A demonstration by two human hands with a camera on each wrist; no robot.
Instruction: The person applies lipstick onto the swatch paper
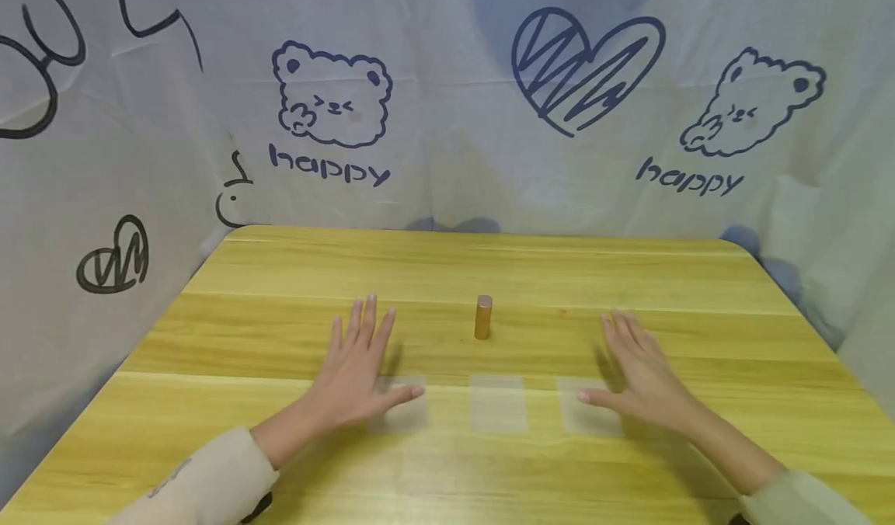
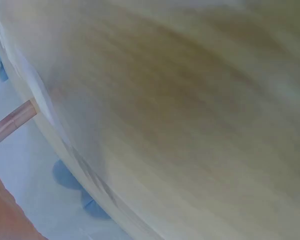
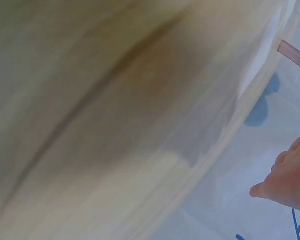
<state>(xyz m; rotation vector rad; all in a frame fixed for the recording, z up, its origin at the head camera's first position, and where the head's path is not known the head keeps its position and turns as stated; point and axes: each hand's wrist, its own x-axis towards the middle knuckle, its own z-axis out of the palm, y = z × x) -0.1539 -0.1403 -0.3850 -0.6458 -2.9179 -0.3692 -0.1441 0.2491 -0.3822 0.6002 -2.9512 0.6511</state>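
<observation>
A rose-gold lipstick tube stands upright on the wooden table, near the middle. To its left is my left hand, fingers straight and spread, holding nothing. My right hand is on the other side, farther from the tube, with its fingers extended and nothing held. In the left wrist view the lipstick tube shows a seam across it, and part of the left hand is visible at the lower left. The right wrist view has the tube cut off by the frame, above the right hand.
Three pale translucent squares lie in a row in front of the tube: a middle square, a left square partly behind the left thumb, and a right square by the right thumb. A white cloth with drawings hangs behind the table.
</observation>
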